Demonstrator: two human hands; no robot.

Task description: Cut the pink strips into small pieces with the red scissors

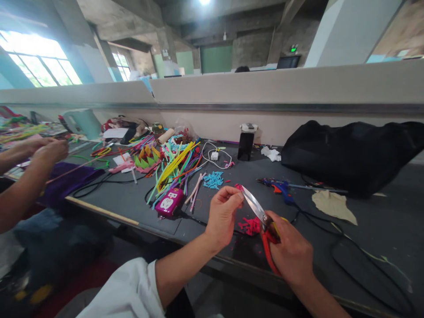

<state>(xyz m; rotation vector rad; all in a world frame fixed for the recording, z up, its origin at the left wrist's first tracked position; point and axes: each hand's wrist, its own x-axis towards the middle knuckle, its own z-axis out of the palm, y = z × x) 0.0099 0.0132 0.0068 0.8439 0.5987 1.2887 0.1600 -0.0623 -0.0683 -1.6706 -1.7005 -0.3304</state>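
Note:
Near the table's front edge my right hand (293,249) grips a pair of scissors (256,206) by red and yellow handles, blades pointing up and left. Pinched in the fingertips of my left hand (223,216) is a small pink-red piece (239,187), right at the blade tips; its exact shape is partly hidden. Under the scissors lies a heap of cut pink-red pieces (251,225). Just beyond my left hand sits a pile of short blue pieces (213,179).
Left of centre lie a purple power socket (169,203) and a bundle of coloured fuzzy stems (179,165). A blue glue gun (280,187), cables, a tan scrap (334,206) and a black bag (347,154) are on the right. Another person's hands (49,150) work at far left.

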